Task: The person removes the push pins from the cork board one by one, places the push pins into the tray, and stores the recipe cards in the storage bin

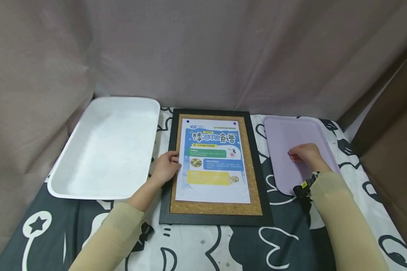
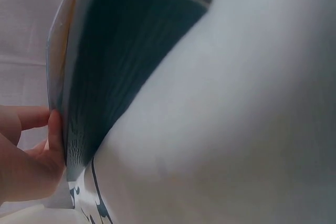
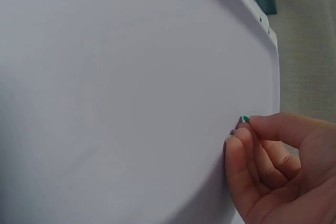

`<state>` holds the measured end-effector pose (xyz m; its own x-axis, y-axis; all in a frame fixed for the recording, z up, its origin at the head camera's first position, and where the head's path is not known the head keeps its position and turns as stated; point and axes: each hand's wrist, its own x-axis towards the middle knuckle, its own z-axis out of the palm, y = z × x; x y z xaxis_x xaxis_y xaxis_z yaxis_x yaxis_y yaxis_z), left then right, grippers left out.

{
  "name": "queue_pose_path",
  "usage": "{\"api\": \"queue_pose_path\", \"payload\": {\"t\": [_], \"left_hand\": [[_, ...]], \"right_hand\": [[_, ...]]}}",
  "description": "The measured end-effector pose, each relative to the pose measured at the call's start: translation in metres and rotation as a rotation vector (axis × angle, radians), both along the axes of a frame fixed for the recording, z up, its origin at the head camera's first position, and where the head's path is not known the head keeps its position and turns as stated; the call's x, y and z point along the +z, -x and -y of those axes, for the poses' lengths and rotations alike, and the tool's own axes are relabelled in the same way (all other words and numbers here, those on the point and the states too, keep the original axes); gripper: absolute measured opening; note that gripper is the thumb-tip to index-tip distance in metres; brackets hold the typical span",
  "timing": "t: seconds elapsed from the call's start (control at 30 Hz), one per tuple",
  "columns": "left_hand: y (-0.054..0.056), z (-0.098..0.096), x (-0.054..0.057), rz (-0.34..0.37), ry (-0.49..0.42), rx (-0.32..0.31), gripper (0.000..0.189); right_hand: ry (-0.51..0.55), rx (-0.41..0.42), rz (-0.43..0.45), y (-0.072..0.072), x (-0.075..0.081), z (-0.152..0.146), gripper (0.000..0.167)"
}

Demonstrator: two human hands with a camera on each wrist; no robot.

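Poster [image 1: 213,160] reads “减肥食谱”; right hand [image 1: 308,153] pinches green object [image 3: 246,119].

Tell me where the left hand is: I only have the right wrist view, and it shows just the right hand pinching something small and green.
Observer: The left hand rests on the left side of a black frame.
Operator: What's inside that frame?
Observer: A printed sheet of paper lying on a cork board.
Operator: Anything at the paper's corners?
Observer: A small dark dot, probably a pin head, shows at each top corner; I see none at the bottom two.
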<state>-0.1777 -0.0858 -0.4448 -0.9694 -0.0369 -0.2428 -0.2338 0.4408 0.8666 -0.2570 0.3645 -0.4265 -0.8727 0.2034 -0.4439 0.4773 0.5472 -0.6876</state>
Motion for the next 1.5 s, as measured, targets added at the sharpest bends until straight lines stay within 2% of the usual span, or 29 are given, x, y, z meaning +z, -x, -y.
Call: {"api": "queue_pose_path", "payload": {"t": [0.27,0.43,0.7,0.87,1.13,1.27,1.5], "left_hand": [[0.000,0.000,0.001,-0.001,0.009,-0.002,0.048],[-0.001,0.001,0.001,-0.002,0.002,-0.006,0.048],[0.001,0.003,0.003,-0.004,0.014,-0.011,0.049],[0.002,0.002,0.004,-0.007,0.020,-0.010,0.049],[0.002,0.002,0.003,-0.008,0.019,-0.011,0.049],[0.000,0.002,0.003,0.003,0.011,-0.009,0.049],[-0.001,0.000,0.002,0.004,0.007,-0.002,0.048]], "right_hand": [[-0.006,0.000,0.001,0.001,-0.002,-0.002,0.026],[0.013,-0.022,0.015,0.002,0.000,-0.003,0.017],[-0.092,0.049,-0.016,0.004,0.013,0.005,0.035],[-0.073,0.076,-0.064,0.010,0.026,0.014,0.037],[0.012,0.029,-0.071,0.026,0.042,0.049,0.039],[0.080,0.054,-0.107,0.036,0.047,0.073,0.035],[0.083,0.044,-0.139,0.058,0.051,0.115,0.038]]}}
